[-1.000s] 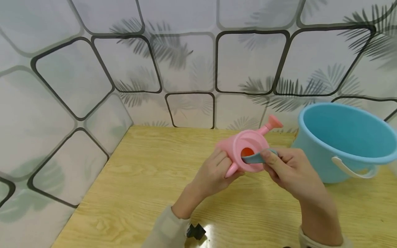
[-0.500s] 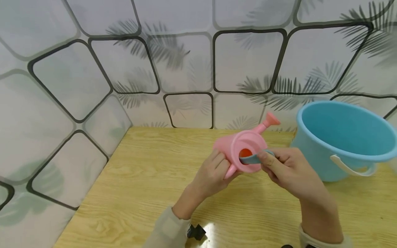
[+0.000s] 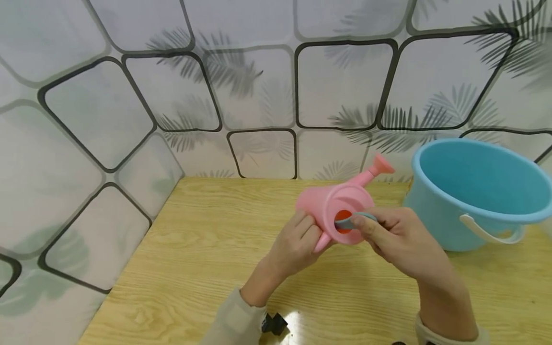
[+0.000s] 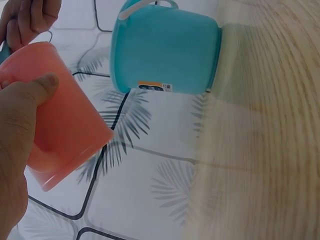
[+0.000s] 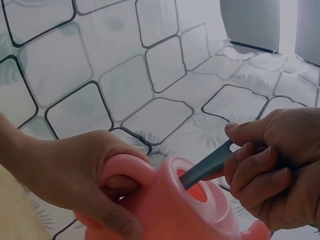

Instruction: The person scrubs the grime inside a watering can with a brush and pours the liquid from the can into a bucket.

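A pink watering can is held tilted above the table, its round opening toward me and its spout pointing to the upper right. My left hand grips it by the loop handle, fingers curled through the loop, thumb on the can's side in the left wrist view. My right hand pinches a flat blue-grey handle between thumb and curled fingers. The handle's far end goes into the can's opening; whatever is on that end is hidden inside. The can's interior glows orange-red through the hole.
A large light-blue bucket with a white handle stands on the wooden table at the right, close beside my right hand. Patterned wall covering rises behind and at the left. A small black object sits by the left sleeve.
My right hand has shifted slightly left, and less of the blue-grey handle shows outside the can. The can has turned a little in my left hand. Both grips stay the same.
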A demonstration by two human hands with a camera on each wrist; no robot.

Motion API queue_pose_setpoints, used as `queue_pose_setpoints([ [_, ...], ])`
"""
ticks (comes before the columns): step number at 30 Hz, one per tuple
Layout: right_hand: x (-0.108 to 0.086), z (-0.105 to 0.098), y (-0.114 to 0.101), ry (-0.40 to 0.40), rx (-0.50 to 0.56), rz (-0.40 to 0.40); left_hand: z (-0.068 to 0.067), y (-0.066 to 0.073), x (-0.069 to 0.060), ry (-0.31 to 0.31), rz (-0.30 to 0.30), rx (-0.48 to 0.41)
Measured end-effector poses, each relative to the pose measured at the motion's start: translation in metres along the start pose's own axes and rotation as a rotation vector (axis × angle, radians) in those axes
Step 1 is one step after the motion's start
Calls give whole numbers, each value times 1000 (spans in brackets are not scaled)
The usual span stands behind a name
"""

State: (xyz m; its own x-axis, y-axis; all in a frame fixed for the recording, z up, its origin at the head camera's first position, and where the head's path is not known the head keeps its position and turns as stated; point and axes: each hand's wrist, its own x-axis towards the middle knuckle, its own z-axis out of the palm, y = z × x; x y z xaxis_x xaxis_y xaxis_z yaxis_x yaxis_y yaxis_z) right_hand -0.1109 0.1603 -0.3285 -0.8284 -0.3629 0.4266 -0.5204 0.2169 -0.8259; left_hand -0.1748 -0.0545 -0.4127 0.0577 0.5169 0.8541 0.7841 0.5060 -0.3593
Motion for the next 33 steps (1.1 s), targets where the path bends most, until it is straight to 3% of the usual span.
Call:
queue_pose_setpoints([
  [5,-5,-5,-1,0,15,-42,-1,-2,-2,4,-2,6],
  [11,1,4,-1,-40,-39,7,0,-3,-3,11,17,20],
  [17,-5,3,0,-3,-23,-35,-2,-4,-1,6,7,33],
  [22,0,11,1,-15,-59,10,-4,-6,-1,7,15,32],
  [25,-1,13,-2,23,-94,22,-5,-8,0,14,8,27],
  [29,-5,15,-8,101,-146,-24,-5,-9,2,24,10,34],
  [33,-3,23,-10,152,-271,-157,-7,-9,1,28,29,70],
])
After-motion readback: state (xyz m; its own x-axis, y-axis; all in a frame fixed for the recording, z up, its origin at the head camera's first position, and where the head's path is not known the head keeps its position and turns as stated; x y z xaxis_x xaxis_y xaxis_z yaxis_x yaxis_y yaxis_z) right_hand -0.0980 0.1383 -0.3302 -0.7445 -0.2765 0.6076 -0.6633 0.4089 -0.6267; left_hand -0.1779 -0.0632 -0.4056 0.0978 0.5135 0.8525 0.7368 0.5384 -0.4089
